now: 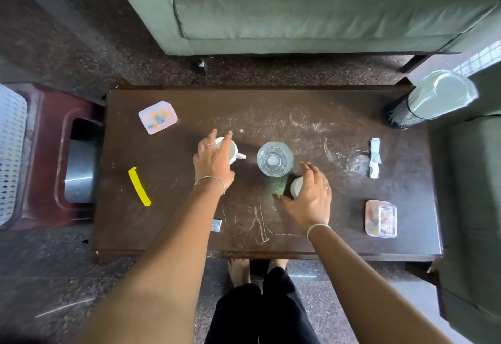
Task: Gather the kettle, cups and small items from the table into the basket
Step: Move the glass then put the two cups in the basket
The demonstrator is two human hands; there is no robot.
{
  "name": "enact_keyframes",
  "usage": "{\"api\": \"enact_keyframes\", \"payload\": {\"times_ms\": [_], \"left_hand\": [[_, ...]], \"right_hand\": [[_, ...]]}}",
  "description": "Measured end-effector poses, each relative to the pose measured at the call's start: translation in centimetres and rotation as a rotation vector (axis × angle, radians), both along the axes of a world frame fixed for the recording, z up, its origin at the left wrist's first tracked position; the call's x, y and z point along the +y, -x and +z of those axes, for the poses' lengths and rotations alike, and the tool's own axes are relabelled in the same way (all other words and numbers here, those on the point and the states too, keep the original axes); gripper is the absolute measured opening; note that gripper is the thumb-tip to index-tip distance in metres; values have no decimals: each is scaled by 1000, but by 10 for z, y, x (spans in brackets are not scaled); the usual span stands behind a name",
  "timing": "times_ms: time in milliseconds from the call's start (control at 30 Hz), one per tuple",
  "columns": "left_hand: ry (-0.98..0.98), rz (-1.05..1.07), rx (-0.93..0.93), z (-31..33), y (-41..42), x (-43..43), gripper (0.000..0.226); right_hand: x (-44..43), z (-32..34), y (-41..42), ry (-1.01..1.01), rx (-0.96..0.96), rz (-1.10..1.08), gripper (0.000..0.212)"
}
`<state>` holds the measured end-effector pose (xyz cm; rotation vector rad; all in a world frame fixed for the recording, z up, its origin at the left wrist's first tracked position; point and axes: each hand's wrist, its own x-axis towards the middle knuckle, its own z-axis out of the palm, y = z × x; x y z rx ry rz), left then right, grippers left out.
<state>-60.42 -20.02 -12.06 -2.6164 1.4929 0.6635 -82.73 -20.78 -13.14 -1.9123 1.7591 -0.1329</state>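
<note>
— Why both hands at once?

— Two things per trip, I'd judge. The left hand (pixel 214 160) is over the white ceramic cup with a side handle (pixel 233 151), mid-desk. Its grip is spread, fingers fairly straight across the rim, not clamped.

— And the right hand (pixel 309 197)?

— Its grip wraps the green cylindrical container with a white lid (pixel 282 185), thumb on the near side, fingers over the top. The container seems to lie on its side, just beside the clear glass tumbler (pixel 275 158).

— The white perforated plastic basket (pixel 10 154)?

— Far left, off the dark brown wooden desk (pixel 298 116), well apart from both.
</note>
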Motion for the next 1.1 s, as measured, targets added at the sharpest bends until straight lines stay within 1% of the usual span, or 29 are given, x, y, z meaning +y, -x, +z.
{"api": "enact_keyframes", "payload": {"times_ms": [100, 233, 333, 400, 500, 600, 700, 767, 933, 1100], "left_hand": [[-35, 73, 126, -12, -15, 0, 100], [43, 110, 265, -21, -21, -3, 82], [92, 116, 274, -19, -22, -5, 65], [97, 114, 278, -15, -23, -1, 59], [94, 117, 272, -10, -24, 13, 60], [137, 196, 288, -7, -20, 32, 63], [196, 264, 341, -8, -13, 50, 63], [197, 255, 352, -8, -7, 60, 64], [202, 217, 371, 5, 9, 79, 63], [235, 185, 357, 43, 20, 94, 66]], "right_hand": [[9, -8, 3, 47, 28, -50, 99], [14, -13, 7, 39, 28, -118, 106], [15, -14, 9, -1, 40, -172, 108], [16, -12, 10, -35, 31, -193, 107], [16, -10, 13, -72, -17, -216, 106], [12, -12, 17, -106, -75, -262, 102], [9, -14, 21, -143, -139, -329, 90], [10, -14, 25, -160, -155, -328, 85], [24, -2, 36, -120, -145, -284, 80], [44, 39, 46, -94, -74, -220, 81]]}}
